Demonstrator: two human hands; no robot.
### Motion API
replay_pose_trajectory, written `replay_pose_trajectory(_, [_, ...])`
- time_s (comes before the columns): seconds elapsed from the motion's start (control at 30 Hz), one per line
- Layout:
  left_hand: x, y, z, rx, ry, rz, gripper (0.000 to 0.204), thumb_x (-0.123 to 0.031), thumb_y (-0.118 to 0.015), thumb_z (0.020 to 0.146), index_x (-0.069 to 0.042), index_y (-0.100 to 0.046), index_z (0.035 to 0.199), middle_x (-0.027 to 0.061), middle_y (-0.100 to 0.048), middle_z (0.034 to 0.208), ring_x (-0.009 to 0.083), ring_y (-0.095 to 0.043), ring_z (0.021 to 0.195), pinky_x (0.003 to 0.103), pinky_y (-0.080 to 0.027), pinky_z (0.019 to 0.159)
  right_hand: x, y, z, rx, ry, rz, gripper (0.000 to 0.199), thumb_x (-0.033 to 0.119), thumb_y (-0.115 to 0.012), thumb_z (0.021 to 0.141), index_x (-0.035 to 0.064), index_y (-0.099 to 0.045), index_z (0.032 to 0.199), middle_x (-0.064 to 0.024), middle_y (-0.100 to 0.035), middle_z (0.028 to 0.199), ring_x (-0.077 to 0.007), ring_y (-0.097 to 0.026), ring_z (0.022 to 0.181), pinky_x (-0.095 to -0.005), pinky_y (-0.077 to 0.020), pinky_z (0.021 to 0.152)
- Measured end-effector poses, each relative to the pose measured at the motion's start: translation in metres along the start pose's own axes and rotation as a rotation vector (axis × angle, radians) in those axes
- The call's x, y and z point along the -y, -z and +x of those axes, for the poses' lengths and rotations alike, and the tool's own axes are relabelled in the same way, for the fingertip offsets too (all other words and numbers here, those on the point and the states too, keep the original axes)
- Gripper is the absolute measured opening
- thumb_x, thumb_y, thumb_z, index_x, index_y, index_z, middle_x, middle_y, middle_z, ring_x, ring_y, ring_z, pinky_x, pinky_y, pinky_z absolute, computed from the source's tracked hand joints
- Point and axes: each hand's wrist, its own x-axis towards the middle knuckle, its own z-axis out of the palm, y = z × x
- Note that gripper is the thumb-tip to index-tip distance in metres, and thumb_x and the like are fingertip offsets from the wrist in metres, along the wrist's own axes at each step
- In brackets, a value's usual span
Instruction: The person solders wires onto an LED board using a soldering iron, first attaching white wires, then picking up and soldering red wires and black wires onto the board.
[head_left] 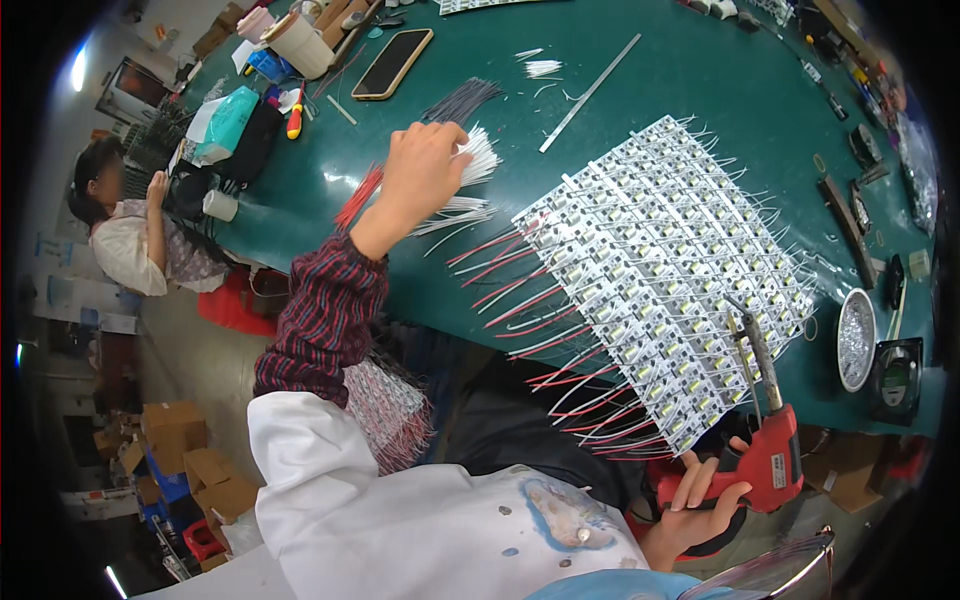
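Head view, left to right: left hand point(425, 165) closed on bundle of thin white wires point(478, 155) atop green worktop point(690, 70). Centre: white grid of small LED modules point(665, 280), red and white leads. Right hand point(700, 500) grips red soldering gun point(765, 450); hot tip near grid could scorch leads.
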Motion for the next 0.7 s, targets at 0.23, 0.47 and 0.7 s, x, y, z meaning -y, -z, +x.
replay_pose_trajectory(0.23, [0.011, -0.013, 0.006, 0.106, 0.066, -0.07, 0.012, -0.008, -0.064, 0.077, -0.001, -0.063, 0.086, 0.0138, -0.064, 0.083, 0.0323, -0.059, 0.084, 0.042, -0.044, 0.074, 0.002, 0.014, 0.003, -0.218, 0.147, -0.103, 0.044, 0.038, -0.035, 0.1, 0.0053, -0.036, 0.13, 0.0033, -0.026, 0.051, -0.0067, -0.023, 0.038, -0.0337, -0.0405, 0.077])
replay_pose_trajectory(0.47, [0.013, 0.002, 0.013, 0.107, 0.074, -0.012, 0.008, -0.008, -0.063, 0.078, -0.001, -0.061, 0.08, 0.0153, -0.064, 0.081, 0.0333, -0.059, 0.082, 0.042, -0.045, 0.072, -0.001, 0.036, 0.0, -0.316, 0.227, -0.191, 0.044, 0.031, -0.04, 0.1, 0.0028, -0.033, 0.133, 0.0024, -0.029, 0.05, -0.0075, -0.026, 0.039, -0.0314, -0.0403, 0.075])
replay_pose_trajectory(0.7, [-0.03, 0.028, -0.007, 0.011, 0.165, -0.256, 0.014, -0.011, -0.064, 0.083, 0.001, -0.059, 0.078, 0.0102, -0.061, 0.065, 0.019, -0.056, 0.051, 0.029, -0.043, 0.053, -0.004, 0.03, 0.009, -0.11, 0.259, -0.503, 0.064, 0.043, -0.051, 0.093, -0.0053, -0.032, 0.132, -0.0005, -0.04, 0.05, -0.0097, -0.037, 0.039, -0.0312, -0.0453, 0.064])
